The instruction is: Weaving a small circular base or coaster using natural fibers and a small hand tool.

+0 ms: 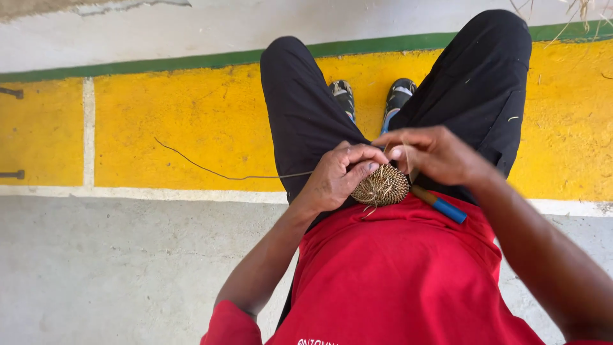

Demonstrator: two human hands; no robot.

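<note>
Coiled woven disc (381,186), small, round, straw-coloured with loose fibre ends, sat in the lap against the red shirt (396,275), between both hands; left hand (336,179) clamped on its left edge, the nearer of the two; right hand (434,154) just above and right, fingertips pinched together on a fine strand. A long thin fibre (211,170) trailed leftward from the disc over the yellow floor band (191,121); a blue-handled tool (442,206) lay touching the disc's right side, pointing lower right.
</note>
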